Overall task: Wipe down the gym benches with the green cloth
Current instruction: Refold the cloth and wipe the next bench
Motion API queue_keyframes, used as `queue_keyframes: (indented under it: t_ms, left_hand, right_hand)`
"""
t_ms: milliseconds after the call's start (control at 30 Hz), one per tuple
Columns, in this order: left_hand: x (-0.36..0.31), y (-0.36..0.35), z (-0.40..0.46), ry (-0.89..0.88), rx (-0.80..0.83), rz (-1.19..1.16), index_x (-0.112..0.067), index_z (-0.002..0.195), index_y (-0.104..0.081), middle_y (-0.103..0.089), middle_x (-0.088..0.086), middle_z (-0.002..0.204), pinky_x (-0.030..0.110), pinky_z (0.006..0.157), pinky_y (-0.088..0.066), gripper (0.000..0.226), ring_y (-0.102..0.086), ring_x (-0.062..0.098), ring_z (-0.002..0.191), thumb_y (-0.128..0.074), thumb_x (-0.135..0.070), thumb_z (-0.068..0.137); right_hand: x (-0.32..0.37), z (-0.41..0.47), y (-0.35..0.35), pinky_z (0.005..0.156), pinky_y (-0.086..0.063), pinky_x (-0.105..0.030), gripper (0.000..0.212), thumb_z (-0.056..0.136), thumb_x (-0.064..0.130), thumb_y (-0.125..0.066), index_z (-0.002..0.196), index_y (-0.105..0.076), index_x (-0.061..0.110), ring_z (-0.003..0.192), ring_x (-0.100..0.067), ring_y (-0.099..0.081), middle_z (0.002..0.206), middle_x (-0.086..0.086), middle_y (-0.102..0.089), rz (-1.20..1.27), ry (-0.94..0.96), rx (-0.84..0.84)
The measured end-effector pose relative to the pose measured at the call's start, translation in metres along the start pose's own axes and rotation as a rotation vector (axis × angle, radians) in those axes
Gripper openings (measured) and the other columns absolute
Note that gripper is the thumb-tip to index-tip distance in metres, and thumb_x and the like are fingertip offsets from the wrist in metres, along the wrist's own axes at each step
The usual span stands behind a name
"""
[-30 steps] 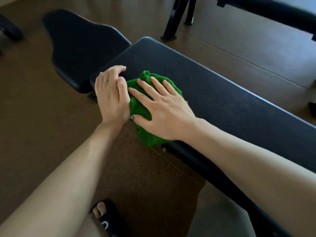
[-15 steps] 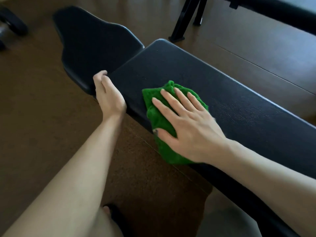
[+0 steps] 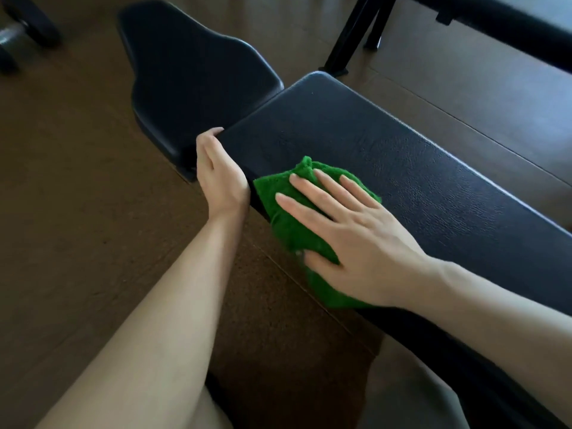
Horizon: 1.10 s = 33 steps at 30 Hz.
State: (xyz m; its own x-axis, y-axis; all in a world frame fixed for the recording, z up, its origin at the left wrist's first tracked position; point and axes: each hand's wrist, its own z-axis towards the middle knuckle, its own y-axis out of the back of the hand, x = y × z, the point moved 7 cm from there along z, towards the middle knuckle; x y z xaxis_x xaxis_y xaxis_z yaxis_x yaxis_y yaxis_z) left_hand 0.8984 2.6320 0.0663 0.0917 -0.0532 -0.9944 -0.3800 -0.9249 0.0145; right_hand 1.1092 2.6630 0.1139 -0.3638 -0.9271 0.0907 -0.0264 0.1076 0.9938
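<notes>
Brown floor lies under a black bench. Mid-frame, the right hand presses flat on the green cloth at the bench's near edge. Left hand grips the bench corner.

Dim room, pale daylight glancing off the bench pad from upper right; wide-angle edges bend.

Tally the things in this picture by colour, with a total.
Black: 4: long bench pad, seat pad, dumbbell, frame legs
Green: 1: green cloth under the right hand
Total: 5
</notes>
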Motion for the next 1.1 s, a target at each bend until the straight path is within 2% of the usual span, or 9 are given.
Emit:
queue_keyframes:
  t_ms: [133, 267, 400, 467, 533, 633, 833, 967, 1100]
  left_hand:
    - [0.002, 0.002, 0.002, 0.013, -0.021, -0.041, -0.024, 0.112, -0.068, -0.067, -0.006, 0.111, 0.047, 0.099, -0.053, 0.034, -0.064, 0.017, 0.106, -0.035, -0.032, 0.105]
    - [0.000, -0.002, -0.003, 0.003, -0.003, -0.136, -0.014, 0.112, -0.066, -0.067, -0.004, 0.102, 0.032, 0.085, -0.055, 0.032, -0.064, 0.008, 0.090, -0.037, -0.025, 0.108]
    - [0.011, -0.003, 0.001, 0.051, 0.058, -0.275, -0.022, 0.098, -0.072, -0.065, 0.008, 0.102, 0.056, 0.101, -0.050, 0.027, -0.064, 0.026, 0.098, -0.049, -0.036, 0.096]
    - [0.012, -0.003, 0.002, 0.056, 0.053, -0.278, -0.023, 0.098, -0.071, -0.064, 0.008, 0.104, 0.059, 0.102, -0.048, 0.028, -0.063, 0.028, 0.099, -0.048, -0.038, 0.096]
    - [0.005, -0.001, -0.002, 0.015, -0.001, -0.161, -0.023, 0.107, -0.070, -0.067, 0.003, 0.113, 0.047, 0.099, -0.052, 0.032, -0.064, 0.018, 0.104, -0.040, -0.035, 0.104]
    - [0.005, -0.002, -0.003, 0.011, -0.038, -0.093, -0.027, 0.117, -0.068, -0.064, -0.003, 0.121, 0.027, 0.085, -0.051, 0.038, -0.060, 0.012, 0.107, -0.031, -0.033, 0.108]
    - [0.003, 0.000, 0.000, 0.002, -0.054, -0.026, -0.023, 0.112, -0.069, -0.067, -0.013, 0.103, 0.019, 0.079, -0.051, 0.038, -0.062, -0.001, 0.091, -0.031, -0.027, 0.107]
    - [0.004, -0.001, -0.001, 0.006, -0.072, -0.064, -0.022, 0.112, -0.070, -0.069, -0.013, 0.105, 0.019, 0.081, -0.053, 0.039, -0.064, -0.001, 0.093, -0.033, -0.025, 0.106]
    - [0.003, -0.001, -0.005, 0.014, -0.082, -0.077, -0.025, 0.110, -0.070, -0.069, -0.010, 0.108, 0.018, 0.080, -0.051, 0.039, -0.065, 0.003, 0.097, -0.032, -0.027, 0.106]
  right_hand:
    - [-0.014, 0.093, 0.011, 0.129, -0.001, -0.043, 0.065, 0.104, 0.064, -0.022, 0.163, -0.014, 0.040, 0.160, -0.019, 0.001, 0.173, 0.008, -0.007, 0.095, -0.083, -0.013]
    - [-0.012, 0.146, 0.013, 0.128, -0.003, -0.046, 0.062, 0.106, 0.059, -0.018, 0.163, -0.017, 0.037, 0.160, -0.022, -0.002, 0.173, 0.003, -0.011, 0.106, -0.149, -0.046]
    - [0.004, 0.136, 0.011, 0.128, 0.000, -0.046, 0.059, 0.107, 0.052, -0.019, 0.163, -0.021, 0.034, 0.159, -0.022, -0.001, 0.172, 0.004, -0.012, 0.169, -0.194, -0.105]
    - [0.002, 0.141, 0.013, 0.128, -0.003, -0.045, 0.058, 0.106, 0.054, -0.018, 0.161, -0.024, 0.038, 0.159, -0.021, -0.005, 0.172, 0.005, -0.016, 0.149, -0.130, -0.098]
    - [-0.017, 0.160, 0.016, 0.128, -0.006, -0.044, 0.058, 0.105, 0.058, -0.018, 0.160, -0.028, 0.040, 0.158, -0.020, -0.010, 0.170, 0.006, -0.023, 0.125, -0.119, -0.079]
    - [-0.078, 0.184, 0.023, 0.127, -0.011, -0.043, 0.060, 0.104, 0.061, -0.018, 0.158, -0.032, 0.039, 0.157, -0.022, -0.017, 0.167, 0.005, -0.028, 0.105, -0.288, -0.101]
    - [-0.169, 0.124, 0.024, 0.107, -0.034, -0.046, 0.061, 0.103, 0.061, -0.015, 0.161, -0.018, 0.041, 0.139, -0.036, -0.044, 0.156, -0.008, -0.042, 0.186, -0.697, -0.062]
    - [-0.111, 0.058, 0.015, 0.127, -0.010, -0.050, 0.065, 0.103, 0.059, -0.015, 0.164, -0.012, 0.034, 0.155, -0.037, -0.015, 0.171, -0.010, -0.013, 0.082, -0.637, -0.101]
    - [-0.070, 0.037, 0.009, 0.128, 0.003, -0.049, 0.064, 0.103, 0.062, -0.012, 0.163, -0.004, 0.041, 0.159, -0.032, 0.004, 0.173, -0.002, 0.001, 0.073, -0.503, -0.075]
